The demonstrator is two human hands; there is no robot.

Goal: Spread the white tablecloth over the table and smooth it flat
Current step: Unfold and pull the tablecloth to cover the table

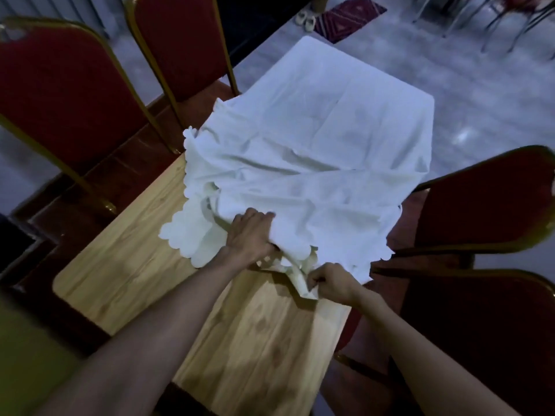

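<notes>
A white tablecloth with a scalloped edge covers the far half of a long light-wood table and hangs over its far end and right side. Its near part is bunched and folded back on itself, leaving the near half of the wood bare. My left hand grips a bunched fold at the near edge of the cloth. Just to its right and closer to me, my right hand pinches a folded corner of the same cloth. Both forearms reach in from the bottom of the view.
Two red padded chairs with gold frames stand along the table's left side, and two more along the right, close to the table's edge. A patterned rug and a pair of shoes lie on the grey floor beyond.
</notes>
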